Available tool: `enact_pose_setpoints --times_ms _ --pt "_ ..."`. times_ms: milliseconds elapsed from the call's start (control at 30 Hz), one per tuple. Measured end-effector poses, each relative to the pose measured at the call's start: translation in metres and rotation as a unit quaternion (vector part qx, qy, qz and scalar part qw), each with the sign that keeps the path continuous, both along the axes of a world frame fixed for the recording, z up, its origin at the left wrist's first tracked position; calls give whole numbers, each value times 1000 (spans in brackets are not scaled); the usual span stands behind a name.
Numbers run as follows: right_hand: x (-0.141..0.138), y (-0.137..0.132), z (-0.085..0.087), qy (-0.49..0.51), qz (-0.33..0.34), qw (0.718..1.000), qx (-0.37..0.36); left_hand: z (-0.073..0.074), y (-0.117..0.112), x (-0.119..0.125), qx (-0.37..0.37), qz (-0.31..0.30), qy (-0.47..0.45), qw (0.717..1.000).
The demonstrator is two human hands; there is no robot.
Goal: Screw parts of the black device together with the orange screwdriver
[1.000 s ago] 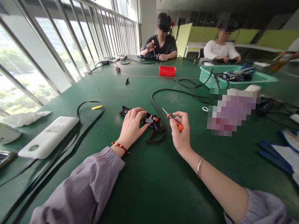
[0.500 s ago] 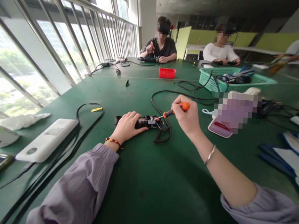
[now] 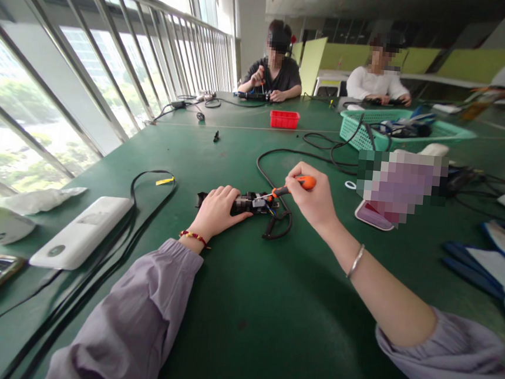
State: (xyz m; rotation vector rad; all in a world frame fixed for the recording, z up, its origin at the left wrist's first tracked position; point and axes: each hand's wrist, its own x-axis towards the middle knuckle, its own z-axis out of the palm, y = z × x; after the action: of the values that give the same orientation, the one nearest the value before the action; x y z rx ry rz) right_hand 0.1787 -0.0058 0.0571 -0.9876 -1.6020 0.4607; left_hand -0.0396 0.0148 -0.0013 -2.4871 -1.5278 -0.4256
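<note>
My left hand presses down on a small black electronic device with exposed wires, lying on the green table. My right hand grips an orange-handled screwdriver, its thin metal tip touching the device's right end. A black cable runs from the device, loops beside it and trails toward the far side of the table.
A white power strip with a black cord lies at left. A red bin and a teal basket stand further back. Gloves lie at right. Other people work at the far end, by the window railing.
My right hand turned the screwdriver from pointing up and away to pointing down-left, and its tip now rests on the device. My left hand stayed on the device.
</note>
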Motion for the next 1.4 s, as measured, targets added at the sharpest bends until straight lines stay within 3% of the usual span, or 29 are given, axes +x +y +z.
enact_pose_setpoints --times_ms 333,700,900,1133,1300,1400 --pt "1 -6 9 14 -15 1000 24 0 0 0 -2 -2 -13 1000" --pt "2 -5 9 -30 -27 999 -26 0 0 0 -3 2 -1 1000" --pt "1 -11 13 -34 -43 998 4 -1 0 1 -6 4 -7 1000" --pt "2 -17 22 -132 -78 988 4 0 0 1 3 0 -6 1000" --pt "1 -21 25 -126 -32 991 -19 0 -1 1 2 -1 1 1000" --pt "-1 -23 25 -140 -53 988 -39 0 -1 1 2 -1 -3 1000"
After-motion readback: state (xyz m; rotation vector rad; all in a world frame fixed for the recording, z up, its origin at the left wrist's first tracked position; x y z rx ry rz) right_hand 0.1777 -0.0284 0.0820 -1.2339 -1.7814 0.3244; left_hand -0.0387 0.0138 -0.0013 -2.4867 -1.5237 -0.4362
